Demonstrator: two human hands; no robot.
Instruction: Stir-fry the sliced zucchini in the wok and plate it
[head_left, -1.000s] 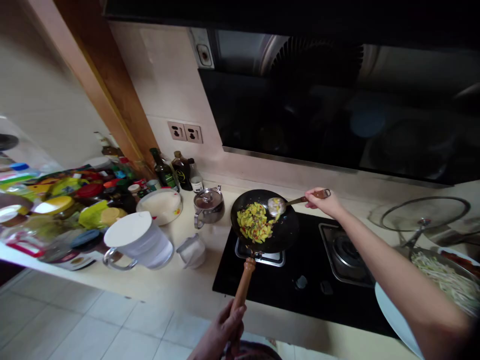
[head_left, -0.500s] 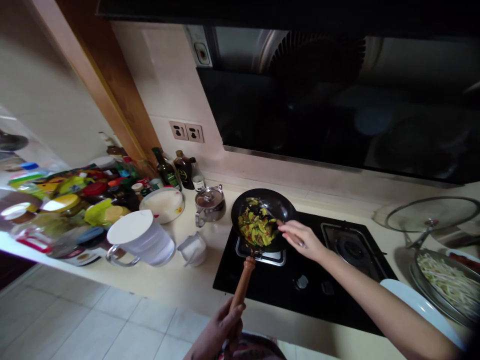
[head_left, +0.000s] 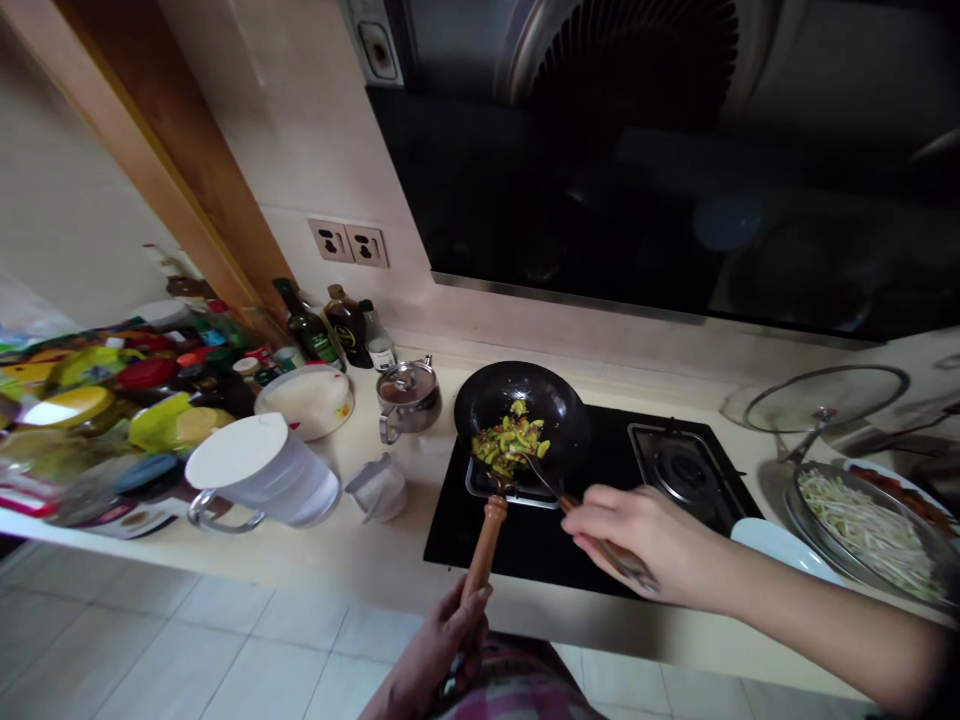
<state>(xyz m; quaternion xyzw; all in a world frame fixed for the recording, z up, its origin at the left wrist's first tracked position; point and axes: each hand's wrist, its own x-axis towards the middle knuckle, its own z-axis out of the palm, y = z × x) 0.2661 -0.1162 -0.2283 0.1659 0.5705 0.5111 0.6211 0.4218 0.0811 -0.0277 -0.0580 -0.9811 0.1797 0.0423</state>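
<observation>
Kitchen counter (head_left: pixel 300 555): wok (head_left: pixel 559 410) on the left of a black hob (head_left: pixel 540 550), wooden handle (head_left: pixel 484 545) directed near; left hand (head_left: pixel 457 630) wraps fingers round it, presumably for steadiness; right hand (head_left: pixel 637 530) clasps spatula (head_left: pixel 546 479) in curled fingers, tip among green slices (head_left: pixel 517 435).

Your left hand (head_left: pixel 461 622) grips the wok (head_left: pixel 559 412) by its wooden handle (head_left: pixel 485 548); your right hand (head_left: pixel 641 535) holds a spatula (head_left: pixel 549 482) in the green food (head_left: pixel 511 440).

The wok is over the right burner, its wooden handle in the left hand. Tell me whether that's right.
Not quite: the head view shows the wok over the left burner. Its wooden handle is in the left hand, as you say.
</observation>
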